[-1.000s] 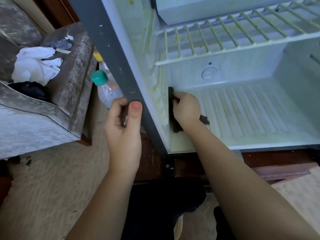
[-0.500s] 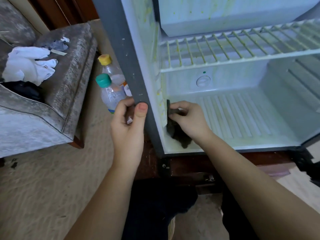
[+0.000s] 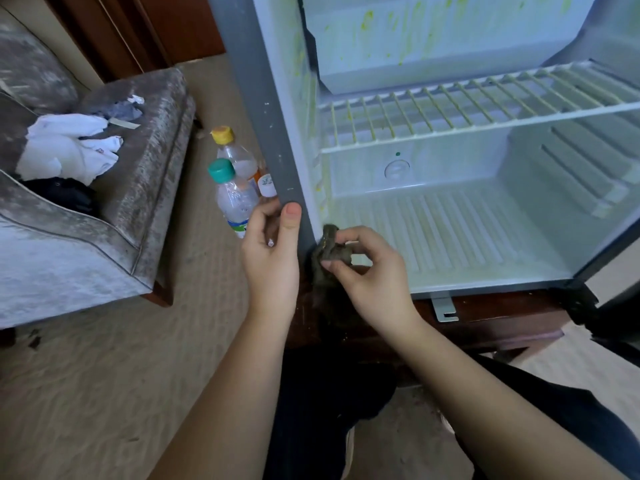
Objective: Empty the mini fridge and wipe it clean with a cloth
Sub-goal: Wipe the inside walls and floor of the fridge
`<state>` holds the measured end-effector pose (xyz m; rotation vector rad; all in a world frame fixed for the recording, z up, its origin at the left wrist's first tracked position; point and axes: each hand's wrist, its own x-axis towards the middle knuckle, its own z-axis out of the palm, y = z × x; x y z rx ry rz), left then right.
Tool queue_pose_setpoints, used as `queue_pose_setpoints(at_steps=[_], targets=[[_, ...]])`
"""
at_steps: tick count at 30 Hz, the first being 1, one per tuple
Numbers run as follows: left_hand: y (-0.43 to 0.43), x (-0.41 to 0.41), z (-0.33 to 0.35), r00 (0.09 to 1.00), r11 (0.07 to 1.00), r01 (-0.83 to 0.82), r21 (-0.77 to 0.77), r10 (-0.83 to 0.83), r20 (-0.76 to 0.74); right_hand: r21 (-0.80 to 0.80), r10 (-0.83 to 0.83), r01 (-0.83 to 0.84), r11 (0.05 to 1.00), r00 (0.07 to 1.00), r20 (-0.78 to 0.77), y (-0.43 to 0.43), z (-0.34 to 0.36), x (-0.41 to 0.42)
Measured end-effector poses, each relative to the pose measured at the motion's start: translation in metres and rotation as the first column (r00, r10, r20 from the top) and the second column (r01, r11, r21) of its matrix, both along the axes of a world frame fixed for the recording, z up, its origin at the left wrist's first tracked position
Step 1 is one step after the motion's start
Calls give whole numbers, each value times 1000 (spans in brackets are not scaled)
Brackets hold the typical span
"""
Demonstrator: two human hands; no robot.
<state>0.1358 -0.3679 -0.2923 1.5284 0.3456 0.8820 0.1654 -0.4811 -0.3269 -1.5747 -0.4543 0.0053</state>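
The mini fridge (image 3: 450,237) stands open with nothing on its ribbed floor or its wire shelf (image 3: 467,109). Yellow-green smears mark the left inner wall and the freezer flap above. My left hand (image 3: 273,251) grips the grey front edge of the fridge's left wall (image 3: 256,98), thumb on its face. My right hand (image 3: 363,271) pinches a dark, crumpled cloth (image 3: 329,254) at the fridge's front left bottom corner, just outside the opening.
Two plastic bottles stand on the carpet left of the fridge, one with a teal cap (image 3: 232,199), one with a yellow cap (image 3: 232,150). A grey armchair (image 3: 104,220) with white cloths (image 3: 65,147) sits at the left. The fridge rests on a dark wooden stand (image 3: 502,320).
My right hand has drawn the cloth out from the fridge's left inner wall to the front bottom corner and bunched it up. My left hand keeps its grip on the frame.
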Motion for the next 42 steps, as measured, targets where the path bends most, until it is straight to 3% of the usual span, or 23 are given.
queue_pose_setpoints(at_steps=[4, 11, 15, 20, 22, 28, 31, 35, 38, 42], targets=[[6, 1, 0, 1000, 1000, 18, 13, -18, -10, 29, -45, 42, 999, 991, 122, 3, 2, 2], [11, 0, 0, 997, 996, 77, 48, -76, -19, -248, 51, -58, 967, 998, -36, -10, -52, 0], [11, -1, 0, 998, 997, 69, 26, -68, -9, -100, -22, 30, 995, 996, 81, -3, -13, 2], [10, -3, 3, 997, 997, 76, 28, -76, -5, 141, -39, 11, 990, 979, 201, 7, 31, 1], [12, -5, 3, 995, 995, 94, 35, -93, -36, 126, -58, 33, 992, 979, 194, 8, 20, -1], [15, -6, 4, 992, 995, 86, 42, -81, -100, -196, 49, -46, 980, 999, 11, -13, -37, -1], [15, -6, 4, 993, 997, 75, 29, -71, -97, -145, 22, -10, 989, 996, 81, -9, -17, -1], [16, -9, 7, 990, 992, 111, 55, -106, -92, 81, -56, 35, 996, 958, 280, 3, 51, 3], [19, -13, 7, 985, 985, 141, 97, -129, -117, 173, -102, 49, 984, 944, 314, 12, 73, 3], [20, -16, 7, 979, 984, 169, 52, -162, -127, 68, -106, 92, 993, 962, 252, 8, 31, 0]])
